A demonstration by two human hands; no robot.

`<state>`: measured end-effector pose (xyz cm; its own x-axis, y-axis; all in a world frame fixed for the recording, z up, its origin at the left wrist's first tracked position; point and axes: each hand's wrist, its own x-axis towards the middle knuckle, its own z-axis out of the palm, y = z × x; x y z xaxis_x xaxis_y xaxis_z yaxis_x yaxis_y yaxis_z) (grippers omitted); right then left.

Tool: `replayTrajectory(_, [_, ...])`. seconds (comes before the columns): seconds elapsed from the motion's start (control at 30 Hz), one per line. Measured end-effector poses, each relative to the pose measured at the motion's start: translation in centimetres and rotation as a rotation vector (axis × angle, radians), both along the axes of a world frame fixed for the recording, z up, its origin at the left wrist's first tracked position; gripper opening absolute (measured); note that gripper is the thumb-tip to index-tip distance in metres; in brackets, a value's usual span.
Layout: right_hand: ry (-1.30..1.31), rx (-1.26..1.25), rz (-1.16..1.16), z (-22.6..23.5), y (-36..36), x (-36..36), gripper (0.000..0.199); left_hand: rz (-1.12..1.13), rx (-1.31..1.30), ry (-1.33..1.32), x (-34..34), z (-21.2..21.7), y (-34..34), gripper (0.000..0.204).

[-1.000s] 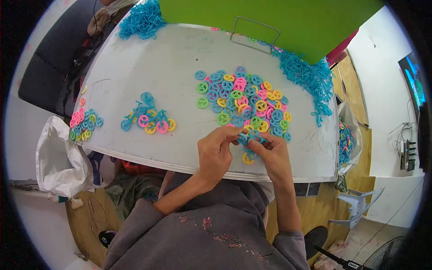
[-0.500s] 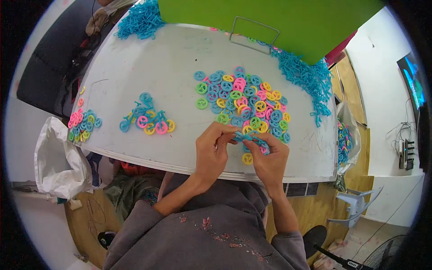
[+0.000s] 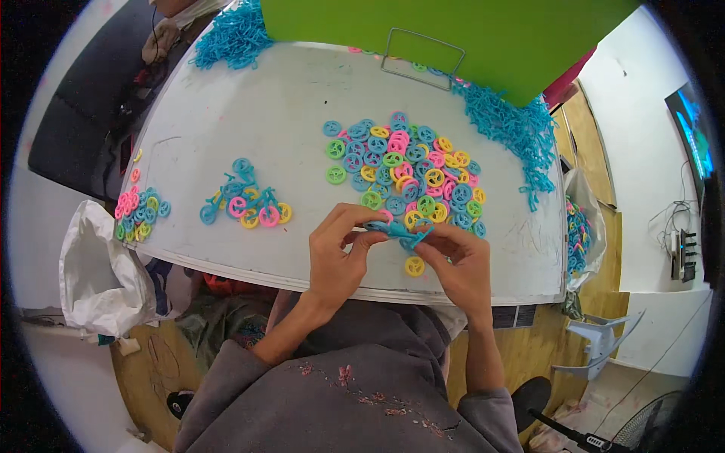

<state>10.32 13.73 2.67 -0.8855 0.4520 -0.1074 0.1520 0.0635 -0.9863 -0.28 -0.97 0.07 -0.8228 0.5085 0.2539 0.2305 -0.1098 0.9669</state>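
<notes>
Above the table's near edge, both my hands hold a blue plastic toy bicycle frame (image 3: 405,232). The left end of it is pinched between the thumb and fingers of my left hand (image 3: 334,260), where a blue wheel seems to sit, partly hidden. My right hand (image 3: 464,278) grips the other end with thumb and fingertips. Just beyond my hands spreads a pile of small spoked wheels (image 3: 408,162) in blue, pink, yellow and green. A lone yellow wheel (image 3: 414,266) lies below the frame. To the left is a cluster of toy bicycles (image 3: 243,198) with wheels on.
Heaps of blue plastic parts lie at the far left (image 3: 232,36) and far right, by a green box (image 3: 453,38). More wheels (image 3: 143,213) rest at the table's left edge, above an open white bag (image 3: 106,283). Another wheel-filled bag (image 3: 578,234) hangs on the right.
My left hand has shifted slightly left and my right hand has tilted. The blue frame between them has turned and shows more of its length.
</notes>
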Motion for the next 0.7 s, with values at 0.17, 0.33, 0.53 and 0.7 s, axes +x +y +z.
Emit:
replayTrajectory(0.17, [-0.007, 0.11, 0.018, -1.2, 0.0, 0.2, 0.022, -0.04, -0.005, -0.025, 0.1, -0.1, -0.4, 0.028])
replayTrajectory(0.33, [0.108, 0.477, -0.129, -0.3, 2.9, 0.6, 0.019, 0.359, -0.194, 0.156, -2.2, 0.2, -5.1, 0.028])
replayTrajectory(0.53, [0.004, 1.014, -0.732, -3.5, 16.7, 4.4, 0.021, 0.567, -0.681, 0.319, -5.9, 0.7, -9.3, 0.023])
replayTrajectory(0.7, [-0.208, 1.053, -0.681, -5.2, 18.8, 5.3, 0.015, 0.808, -0.688, 0.73, -5.9, -0.7, -8.6, 0.024])
